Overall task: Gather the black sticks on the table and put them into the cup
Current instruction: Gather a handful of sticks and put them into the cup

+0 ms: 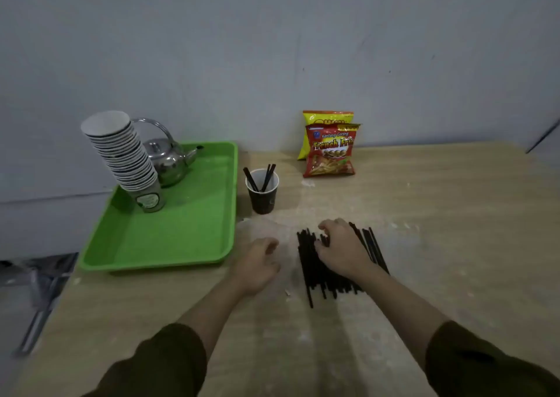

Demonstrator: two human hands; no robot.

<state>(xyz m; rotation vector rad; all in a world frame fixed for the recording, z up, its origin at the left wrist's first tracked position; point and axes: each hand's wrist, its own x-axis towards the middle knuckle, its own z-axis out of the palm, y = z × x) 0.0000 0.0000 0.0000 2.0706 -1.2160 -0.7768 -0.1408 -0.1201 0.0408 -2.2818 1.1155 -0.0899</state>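
A pile of black sticks (315,269) lies on the wooden table (439,214), roughly parallel and pointing away from me. My right hand (342,248) rests on top of the pile with its fingers curled onto several sticks; whether it grips them I cannot tell. My left hand (257,263) hovers just left of the pile, fingers loosely bent, holding nothing. A dark paper cup (262,198) stands upright beyond my hands, with a few black sticks (266,177) leaning inside it.
A green tray (169,239) on the left holds a leaning stack of paper cups (124,154) and a metal kettle (169,160). Two snack bags (330,151) stand against the wall behind the cup. The table's left edge runs near the tray.
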